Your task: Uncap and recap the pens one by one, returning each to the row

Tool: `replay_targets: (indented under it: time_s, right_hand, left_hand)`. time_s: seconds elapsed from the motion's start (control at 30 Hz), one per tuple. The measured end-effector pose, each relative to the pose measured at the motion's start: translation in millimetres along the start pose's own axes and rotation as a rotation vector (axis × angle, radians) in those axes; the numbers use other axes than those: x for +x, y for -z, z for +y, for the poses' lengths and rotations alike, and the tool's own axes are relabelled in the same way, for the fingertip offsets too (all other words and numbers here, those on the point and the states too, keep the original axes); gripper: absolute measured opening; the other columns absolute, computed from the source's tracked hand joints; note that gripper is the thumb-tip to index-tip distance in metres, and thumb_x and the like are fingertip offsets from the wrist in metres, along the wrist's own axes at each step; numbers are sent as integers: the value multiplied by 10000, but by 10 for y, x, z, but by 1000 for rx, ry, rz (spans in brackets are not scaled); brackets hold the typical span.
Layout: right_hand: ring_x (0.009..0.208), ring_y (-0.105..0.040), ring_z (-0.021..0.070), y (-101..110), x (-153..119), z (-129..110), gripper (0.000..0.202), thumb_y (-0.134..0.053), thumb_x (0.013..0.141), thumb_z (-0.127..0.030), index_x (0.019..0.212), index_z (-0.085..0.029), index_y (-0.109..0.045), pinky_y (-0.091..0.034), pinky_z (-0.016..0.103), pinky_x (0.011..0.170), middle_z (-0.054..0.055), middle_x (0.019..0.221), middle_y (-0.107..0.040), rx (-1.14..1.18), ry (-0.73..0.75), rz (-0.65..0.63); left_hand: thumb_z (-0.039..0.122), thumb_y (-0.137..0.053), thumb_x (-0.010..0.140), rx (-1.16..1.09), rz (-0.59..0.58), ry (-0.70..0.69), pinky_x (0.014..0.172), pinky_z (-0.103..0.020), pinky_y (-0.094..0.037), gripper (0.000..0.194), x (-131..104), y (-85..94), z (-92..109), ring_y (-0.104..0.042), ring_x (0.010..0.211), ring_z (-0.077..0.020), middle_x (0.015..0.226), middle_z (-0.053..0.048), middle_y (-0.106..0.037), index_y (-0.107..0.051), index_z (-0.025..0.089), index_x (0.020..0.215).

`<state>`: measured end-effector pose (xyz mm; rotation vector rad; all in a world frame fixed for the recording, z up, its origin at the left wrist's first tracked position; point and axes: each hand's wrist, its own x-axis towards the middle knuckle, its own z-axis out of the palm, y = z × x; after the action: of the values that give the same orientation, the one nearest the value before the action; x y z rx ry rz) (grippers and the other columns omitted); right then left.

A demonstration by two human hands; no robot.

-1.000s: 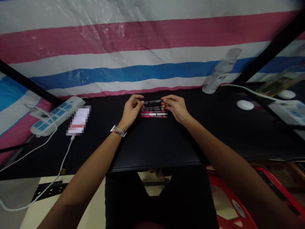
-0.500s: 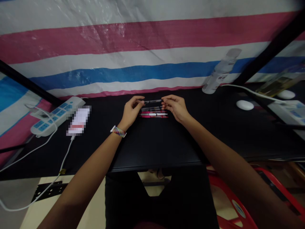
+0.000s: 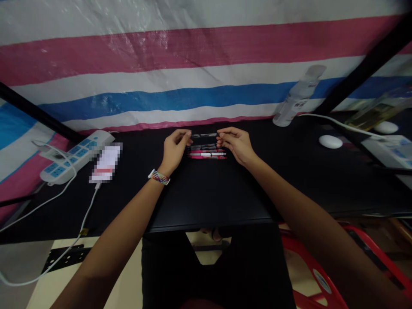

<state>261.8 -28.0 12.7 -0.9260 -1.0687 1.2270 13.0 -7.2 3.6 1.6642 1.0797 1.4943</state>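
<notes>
A dark pen [image 3: 204, 135] with a clear barrel lies crosswise between my two hands. My left hand [image 3: 176, 146] is closed at its left end, thumb and fingertips together. At the other end, my right hand [image 3: 236, 143] pinches the pen between thumb and forefinger. Just nearer to me, more dark pens [image 3: 203, 147] lie side by side on the black table. Below those come pink-red pens [image 3: 207, 157] and a white-barrelled pen [image 3: 210, 154], all roughly parallel. A colourful woven band [image 3: 159, 176] circles my left wrist.
On the left are a white power strip [image 3: 64, 163] and a pixelated phone [image 3: 106, 163] on a white cable [image 3: 89, 210]. A bottle [image 3: 294, 101] stands at the back right, near a white mouse-like object [image 3: 331, 141]. A red stool [image 3: 317, 274] is below the table edge.
My left hand has shifted slightly left and its fingers have moved a little at the pen's end. My right hand and the pen have moved slightly left; the row of pens stays.
</notes>
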Motion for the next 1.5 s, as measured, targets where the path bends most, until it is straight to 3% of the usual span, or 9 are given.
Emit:
replay_targets:
  time_s: [0.1,0.23,0.4,0.63,0.73,0.87,1.0,1.2,1.5]
  right_hand:
    - [757,-725,189,0,6,13,103,-893,853,-266,946,-234,-864,-679,431,857,41,851,-788,-1,-6,8]
    - [731,-711,178,16,23,30,121,-909,831,-270,932,-219,-866,-666,415,827,44,842,-783,12,-10,3]
    - [722,-680,174,32,43,32,95,-897,843,-258,916,-213,-857,-642,411,817,43,817,-746,19,-39,13]
    - [739,-647,168,6,35,-17,35,-867,847,-210,880,-219,-859,-621,354,771,44,810,-735,125,-99,15]
    - [780,-663,161,-2,9,-83,142,-878,868,-238,1008,-218,-877,-633,309,793,37,853,-749,244,-186,-58]
    - [921,-740,214,-3,-19,-160,332,-763,952,-415,1208,-222,-845,-683,352,921,79,1001,-809,297,-256,-144]
    - [1027,-782,244,-12,-14,-158,334,-719,925,-399,1192,-217,-806,-696,384,998,98,1047,-823,297,-208,-126]
    - [912,-773,180,-29,-18,-152,230,-723,889,-233,1100,-208,-811,-689,299,981,60,945,-799,389,-278,-49]
    - [1014,-785,225,-11,11,-96,266,-778,862,-304,1119,-238,-773,-696,382,1030,67,979,-787,274,-181,-74]
  left_hand:
    - [385,-822,1006,28,-41,12,709,-304,-586,172,-2,3,7,-740,728,-165,770,-33,-785,-850,221,960]
    - [355,-838,971,-6,-50,-19,745,-307,-595,136,-11,5,58,-758,771,-174,817,-37,-817,-864,221,971]
    - [317,-877,925,-26,-69,-60,917,-359,-638,115,-15,0,100,-806,975,-207,1059,-60,-882,-865,241,1010]
    - [352,-862,957,19,-75,-93,939,-375,-648,133,-18,0,112,-809,1010,-220,1087,-65,-873,-850,243,1031]
    - [355,-860,958,-21,-66,-66,962,-372,-653,176,-9,5,94,-814,1000,-210,1080,-67,-865,-834,235,1084]
    - [318,-884,934,-65,-19,-60,980,-365,-658,220,-6,-6,77,-828,1012,-204,1122,-77,-867,-829,229,1128]
    - [339,-889,928,-57,-9,-58,968,-363,-659,198,-20,-26,95,-828,995,-206,1089,-73,-877,-844,225,1084]
    - [327,-886,922,-62,-35,-31,943,-368,-677,189,-20,-26,112,-816,959,-198,1049,-64,-867,-841,233,1080]
    - [317,-921,875,-131,-12,-5,831,-324,-662,193,-13,-43,94,-812,887,-184,975,-57,-869,-863,226,1035]
